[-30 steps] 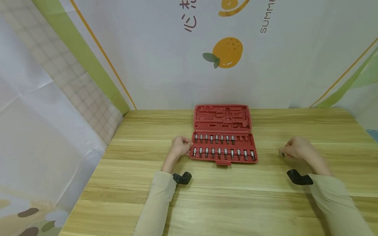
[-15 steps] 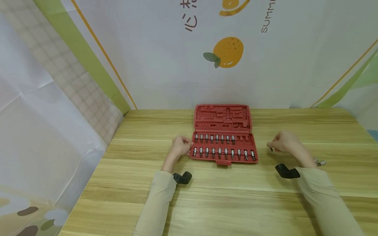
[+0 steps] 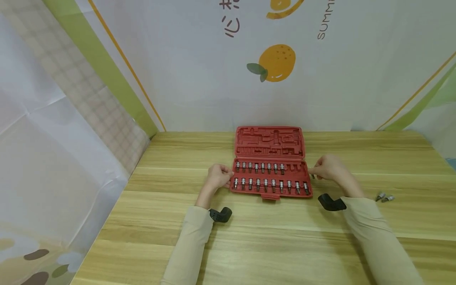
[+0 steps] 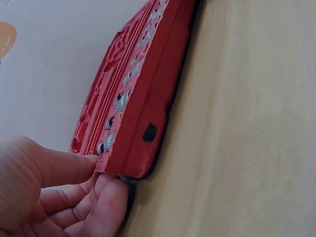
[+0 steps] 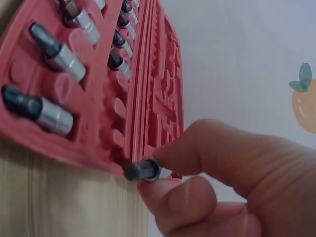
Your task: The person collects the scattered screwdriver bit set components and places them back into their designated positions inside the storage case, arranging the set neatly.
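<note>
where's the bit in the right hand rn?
Head view: the bit is pinched in the right hand, just off the red case at its right edge.

left hand (image 4: 54, 192) pinching red case (image 4: 148, 94) corner on wooden table (image 4: 247, 138)

Case (image 3: 270, 147): one, red, open. Bits seated in the case: eight in the back row (image 3: 262, 168), ten in the front row (image 3: 273, 185). Loose bits on the surface (image 3: 384, 196): two. Bit in fingers (image 5: 142, 170): one.

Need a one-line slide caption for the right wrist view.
Right hand pinches a socket bit at the edge of the open red case.
</note>
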